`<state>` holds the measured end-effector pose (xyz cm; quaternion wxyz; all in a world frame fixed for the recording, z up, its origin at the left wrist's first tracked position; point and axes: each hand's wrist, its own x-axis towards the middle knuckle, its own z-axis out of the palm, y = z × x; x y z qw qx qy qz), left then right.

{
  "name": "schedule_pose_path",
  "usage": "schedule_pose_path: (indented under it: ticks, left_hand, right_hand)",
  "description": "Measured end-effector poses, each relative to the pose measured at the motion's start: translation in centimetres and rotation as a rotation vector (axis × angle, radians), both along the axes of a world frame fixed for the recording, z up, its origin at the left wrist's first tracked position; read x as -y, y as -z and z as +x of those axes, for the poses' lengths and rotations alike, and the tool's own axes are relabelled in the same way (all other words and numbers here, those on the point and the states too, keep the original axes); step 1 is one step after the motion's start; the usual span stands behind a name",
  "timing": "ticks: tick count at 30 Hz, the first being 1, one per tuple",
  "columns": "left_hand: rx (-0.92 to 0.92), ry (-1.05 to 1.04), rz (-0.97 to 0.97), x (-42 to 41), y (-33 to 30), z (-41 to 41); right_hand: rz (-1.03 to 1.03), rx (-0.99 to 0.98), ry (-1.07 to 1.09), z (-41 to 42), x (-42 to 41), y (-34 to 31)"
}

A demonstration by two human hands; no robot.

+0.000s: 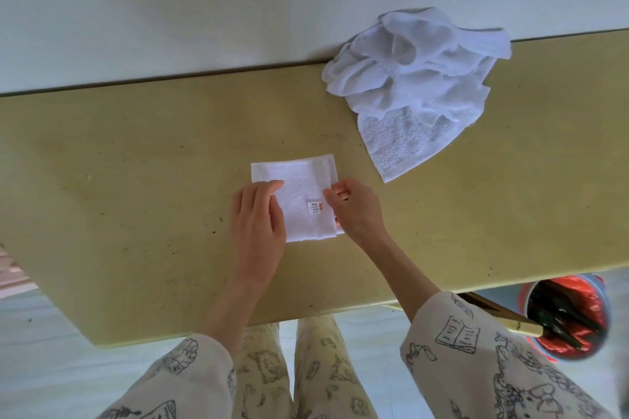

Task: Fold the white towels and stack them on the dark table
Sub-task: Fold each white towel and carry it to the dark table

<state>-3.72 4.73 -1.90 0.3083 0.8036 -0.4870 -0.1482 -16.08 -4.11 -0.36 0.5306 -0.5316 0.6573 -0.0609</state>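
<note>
White terry cloth occupies two places on the table (136,146), whose top shows here as a dull yellow-olive surface with small dark marks. At the centre of the frame we see a folded towel (299,194), squared into a compact rectangle, lying flat with a small printed label (314,208) facing up near its lower right area.

Our left hand (257,214) rests on the left edge of the folded towel, fingers straight and close together, palm down, flat on the cloth rather than closed around it. Our right hand (354,207) sits at the towel's right edge with fingers curled inward; the thumb and fingertips pinch the layered right border of the cloth.

In the upper right of the frame, a crumpled pile of towels (418,85) lies unfolded against the far table edge, well apart from the folded one. One corner of the pile spreads flat toward the centre.

Behind the table a pale wall (204,3) fills the upper frame. At the lower right, below the table edge, stands a round bin (568,316) lined in red. Patterned sleeves (476,350) and trousers fill the bottom of the frame.
</note>
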Motion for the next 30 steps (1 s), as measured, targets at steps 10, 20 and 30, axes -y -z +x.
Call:
schedule_pose_path:
  ticks: [10, 20, 30]
  left_hand:
    - [0.171, 0.242, 0.302, -1.1, 1.4, 0.1]
    - [0.231, 0.315, 0.372, -1.3, 1.9, 0.3]
    - [0.292, 0.336, 0.432, -1.2, 2.2, 0.5]
  right_hand:
    - [-0.092, -0.024, -0.082, -0.6, 0.3, 0.2]
    - [-0.143, -0.018, -0.077, -0.4, 0.1, 0.0]
    - [-0.188, -0.118, 0.003, -0.2, -0.2, -0.1]
